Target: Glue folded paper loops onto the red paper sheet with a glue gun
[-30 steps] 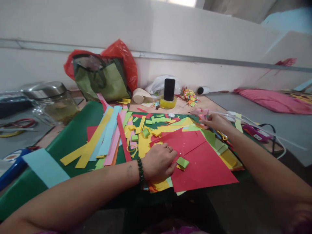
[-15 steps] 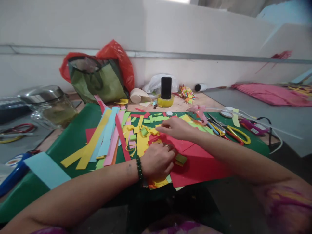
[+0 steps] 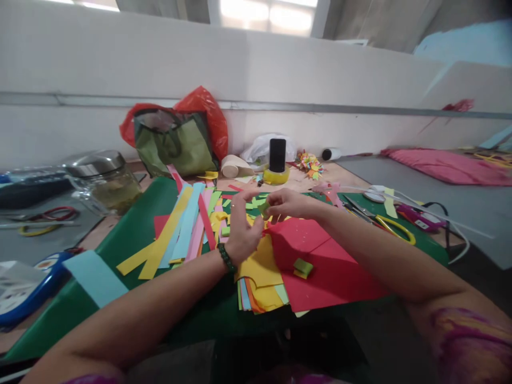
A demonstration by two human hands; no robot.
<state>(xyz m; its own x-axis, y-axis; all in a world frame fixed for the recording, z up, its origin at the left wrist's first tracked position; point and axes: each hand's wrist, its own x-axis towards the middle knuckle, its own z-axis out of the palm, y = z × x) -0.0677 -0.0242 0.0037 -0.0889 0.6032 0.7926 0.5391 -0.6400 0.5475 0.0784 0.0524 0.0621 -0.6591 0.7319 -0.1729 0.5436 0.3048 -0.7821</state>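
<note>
My right hand [image 3: 286,205] pinches a small green paper piece [image 3: 264,208] above the middle of the table. Beside it on the left, my left hand [image 3: 243,226] has its thumb and fingers apart, with nothing seen between them. Below the hands lie yellow sheets [image 3: 262,264] on a stack of coloured paper. A red sheet [image 3: 320,266] is under my right forearm, with a folded green and yellow piece [image 3: 303,267] on it. Long paper strips [image 3: 184,224] lie to the left of my left hand.
A glue gun [image 3: 328,192], scissors [image 3: 394,226] and a purple device [image 3: 420,217] are at the right. Behind stand a phone [image 3: 277,155], a green bag [image 3: 174,144] and a paper flower [image 3: 310,164]. A glass jar [image 3: 106,184] and a blue tool [image 3: 50,288] are at the left.
My left hand has lifted off the papers, moved up and left, and opened. My right hand now holds a green piece. The camera view has tilted up.
</note>
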